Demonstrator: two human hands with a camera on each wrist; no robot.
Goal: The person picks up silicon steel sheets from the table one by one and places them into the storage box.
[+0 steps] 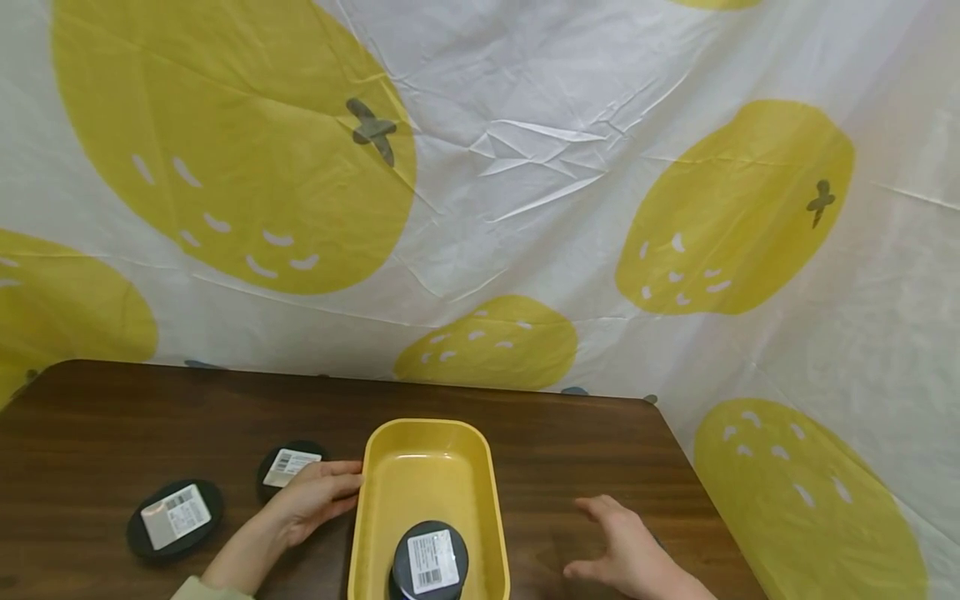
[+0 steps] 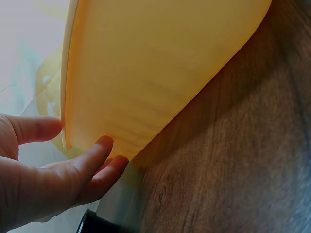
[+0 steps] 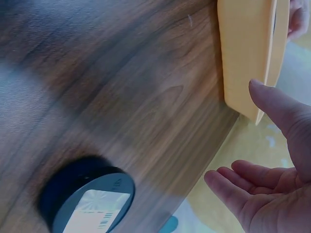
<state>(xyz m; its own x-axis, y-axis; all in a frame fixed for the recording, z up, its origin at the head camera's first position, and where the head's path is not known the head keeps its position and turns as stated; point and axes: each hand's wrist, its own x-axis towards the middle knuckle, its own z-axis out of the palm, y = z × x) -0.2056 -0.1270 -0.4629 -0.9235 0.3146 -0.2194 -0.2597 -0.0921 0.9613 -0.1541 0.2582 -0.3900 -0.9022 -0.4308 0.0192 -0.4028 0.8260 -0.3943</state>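
Note:
A yellow rectangular tray (image 1: pixel 488 517) with rounded corners lies lengthwise on the brown table. Inside its near end is a black round container (image 1: pixel 431 557) with a white barcode label on top. My left hand (image 1: pixel 318 496) touches the tray's left side with extended fingers; in the left wrist view the thumb meets the rim and the fingertips lie against the outer wall. To the right of the tray, my right hand (image 1: pixel 622 546) hovers with thumb and fingers spread and nothing between them. Near it, another black labelled container (image 3: pixel 99 206) shows in the right wrist view, mostly hidden in the head view.
Left of the tray are two more black round containers with labels, one (image 1: pixel 175 518) farther left and one (image 1: pixel 288 467) partly behind my left hand. A white cloth (image 1: pixel 540 217) printed with yellow lemons hangs behind and to the right of the wood-grain table (image 1: pixel 217 408).

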